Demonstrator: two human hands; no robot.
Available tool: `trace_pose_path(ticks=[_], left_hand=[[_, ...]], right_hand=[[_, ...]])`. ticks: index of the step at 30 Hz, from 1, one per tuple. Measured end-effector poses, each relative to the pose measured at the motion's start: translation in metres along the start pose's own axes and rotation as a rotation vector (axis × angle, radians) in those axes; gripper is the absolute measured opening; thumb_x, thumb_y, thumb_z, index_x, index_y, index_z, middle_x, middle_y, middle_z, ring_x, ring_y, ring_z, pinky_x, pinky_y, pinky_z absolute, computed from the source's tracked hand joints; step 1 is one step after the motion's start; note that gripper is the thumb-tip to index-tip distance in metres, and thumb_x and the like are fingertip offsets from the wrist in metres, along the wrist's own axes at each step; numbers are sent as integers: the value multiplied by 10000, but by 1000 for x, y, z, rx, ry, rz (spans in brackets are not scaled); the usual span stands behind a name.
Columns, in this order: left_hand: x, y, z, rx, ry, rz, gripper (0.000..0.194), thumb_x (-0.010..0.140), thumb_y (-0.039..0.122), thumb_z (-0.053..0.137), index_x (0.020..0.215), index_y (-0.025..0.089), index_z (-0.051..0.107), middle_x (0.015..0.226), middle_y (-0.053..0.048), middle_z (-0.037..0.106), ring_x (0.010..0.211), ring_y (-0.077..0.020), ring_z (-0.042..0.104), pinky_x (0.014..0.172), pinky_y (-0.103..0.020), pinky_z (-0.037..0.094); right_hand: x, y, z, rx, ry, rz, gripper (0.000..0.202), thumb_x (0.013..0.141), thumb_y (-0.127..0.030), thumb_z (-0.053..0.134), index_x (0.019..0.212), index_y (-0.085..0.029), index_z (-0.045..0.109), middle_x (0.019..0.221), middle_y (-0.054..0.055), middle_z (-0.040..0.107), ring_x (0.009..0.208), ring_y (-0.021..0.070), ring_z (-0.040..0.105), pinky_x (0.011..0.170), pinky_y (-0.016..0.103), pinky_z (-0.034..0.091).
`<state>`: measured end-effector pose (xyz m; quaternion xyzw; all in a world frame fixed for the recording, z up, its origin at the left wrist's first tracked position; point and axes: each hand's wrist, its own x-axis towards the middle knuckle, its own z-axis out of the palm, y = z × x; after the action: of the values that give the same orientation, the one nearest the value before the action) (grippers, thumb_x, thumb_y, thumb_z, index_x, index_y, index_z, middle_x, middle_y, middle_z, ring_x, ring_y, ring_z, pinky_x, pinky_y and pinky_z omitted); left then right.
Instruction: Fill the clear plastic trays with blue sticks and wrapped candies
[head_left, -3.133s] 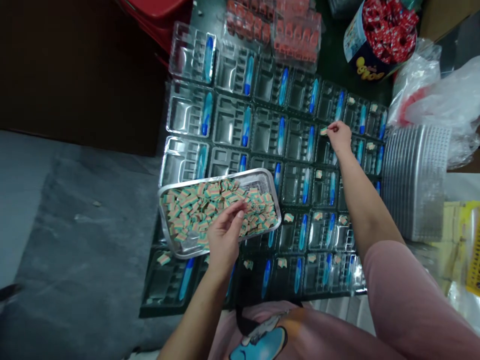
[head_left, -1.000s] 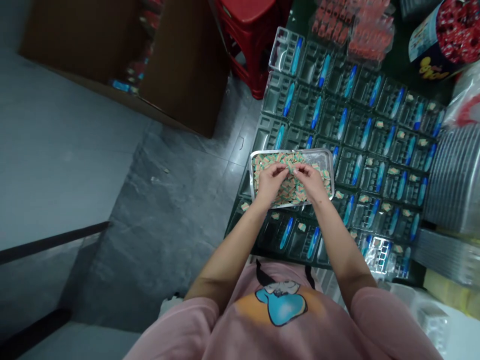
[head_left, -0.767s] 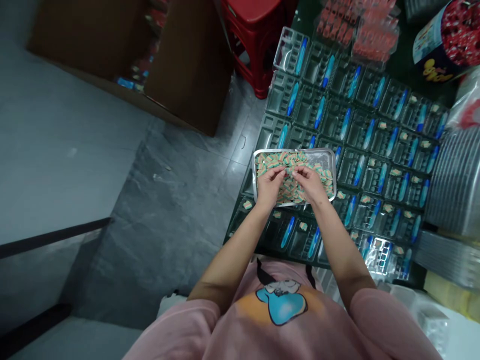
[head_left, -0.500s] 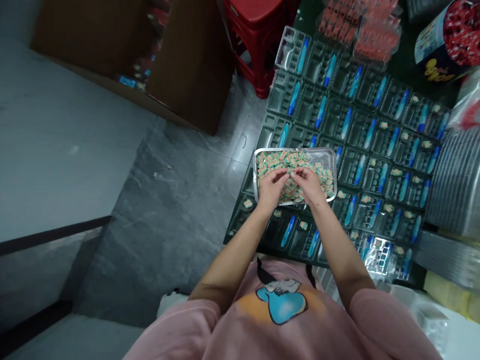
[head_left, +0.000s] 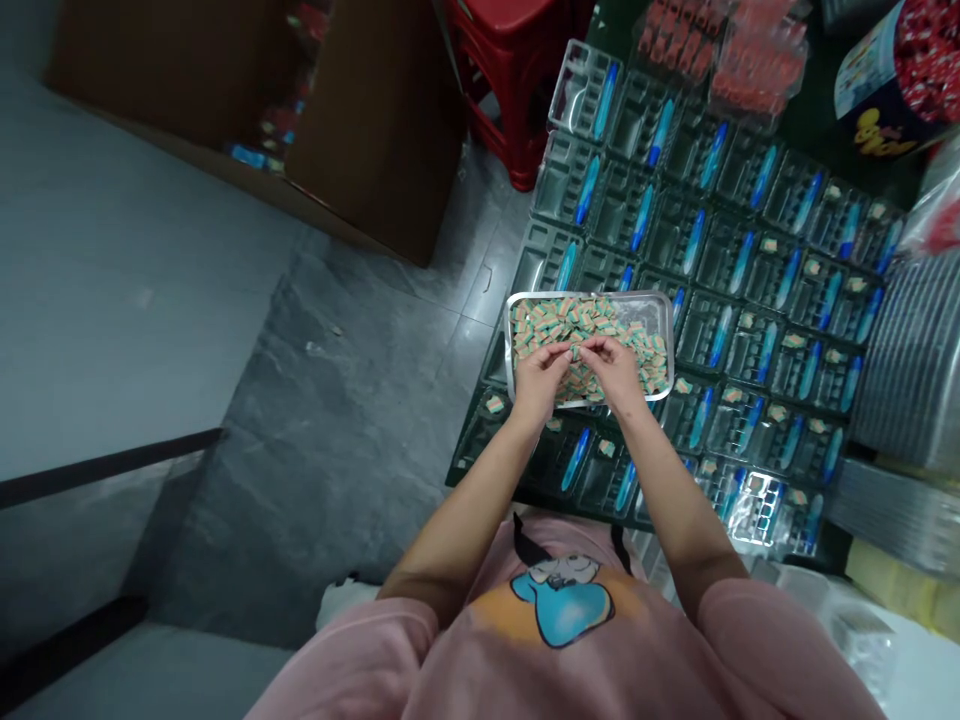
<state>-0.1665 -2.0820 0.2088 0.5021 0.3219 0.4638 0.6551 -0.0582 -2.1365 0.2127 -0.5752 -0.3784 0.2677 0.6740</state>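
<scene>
My left hand (head_left: 538, 380) and my right hand (head_left: 616, 374) meet over a shallow metal tray (head_left: 658, 308). Between their pinched fingertips is a small striped piece (head_left: 576, 352), partly covered by the fingers. Many similar small striped pieces (head_left: 544, 322), in orange, cream and green, fill most of the tray; its upper right corner shows bare metal. The tray rests on rows of clear plastic blister trays (head_left: 660, 225). A blue pen-shaped item (head_left: 641, 218) lies in most of these, and some also hold a striped piece (head_left: 733, 396).
Packs of red pieces (head_left: 757, 75) and a tub of red items (head_left: 874, 95) stand at the table's far end. Stacked clear trays (head_left: 907, 360) line the right side. A red stool (head_left: 510, 100) and a large open cardboard box (head_left: 382, 130) are beyond the table's left edge.
The fingertips have shifted slightly around the small piece, and more of it shows between them. Both hands stay over the metal tray. The view has moved a little.
</scene>
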Motion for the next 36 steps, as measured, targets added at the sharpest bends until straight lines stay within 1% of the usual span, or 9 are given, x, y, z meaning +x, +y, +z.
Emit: trace_pose_path(ticks=[3,6,11,14,17,20,23,29,36], left_hand=[[-2,1,-4,-10,-51,-19,282,634,349,798,857,186,742,770,-19,703,696,-144,606,680,-282,486],[-3,1,-9,-27,-64,-30,343,590,344,830,873,175,733,815,-24,704,762,-156,630,754,-302,494],[0,0,-15,-38,-16,-58,354,575,344,834,861,166,726,741,-3,677,714,-142,622,743,-288,493],[1,2,-17,-39,-11,-53,330,578,331,830,846,169,726,727,-2,675,711,-147,624,736,-288,495],[0,4,-19,-46,-20,-56,318,588,320,825,851,171,726,747,-9,689,737,-158,636,741,-290,496],[1,4,-21,-73,-46,-67,320,586,317,827,854,172,728,797,-19,711,768,-158,645,766,-290,496],[1,2,-21,-112,-85,-81,317,565,312,843,826,174,726,840,-18,720,773,-146,644,790,-291,495],[1,3,-18,-215,-178,-155,378,535,321,875,845,175,715,768,2,692,742,-141,651,811,-316,509],[3,-1,-19,-198,-193,-141,526,557,295,877,1051,197,726,803,-14,690,770,-152,650,820,-329,526]], right_hand=[[-3,3,1,-56,1,-32,239,720,-421,701,811,-207,643,784,-6,677,736,151,627,750,295,522],[1,0,-6,-181,-36,-79,215,764,-409,662,830,-205,656,792,0,679,732,156,619,739,296,516],[33,-16,-34,-681,46,-282,173,844,-300,592,930,-188,692,918,63,678,841,200,610,842,355,488],[52,-20,-41,-938,-28,-330,155,844,-240,601,950,-175,694,941,93,664,873,229,607,853,381,476],[60,-22,-42,-1075,-88,-354,143,839,-196,599,944,-172,693,924,102,662,896,247,605,853,391,471],[58,-24,-41,-1045,-48,-385,167,854,-186,559,946,-165,696,916,108,671,872,242,606,844,389,475],[45,-28,-38,-896,15,-418,195,874,-227,530,952,-173,700,938,99,682,847,216,610,832,364,487],[9,-26,-16,-531,-118,-273,214,860,-332,571,966,-201,703,882,27,712,721,147,613,743,287,503],[-6,-20,-13,-503,-160,-191,229,855,-305,550,970,-207,723,817,7,714,608,121,568,619,246,454]])
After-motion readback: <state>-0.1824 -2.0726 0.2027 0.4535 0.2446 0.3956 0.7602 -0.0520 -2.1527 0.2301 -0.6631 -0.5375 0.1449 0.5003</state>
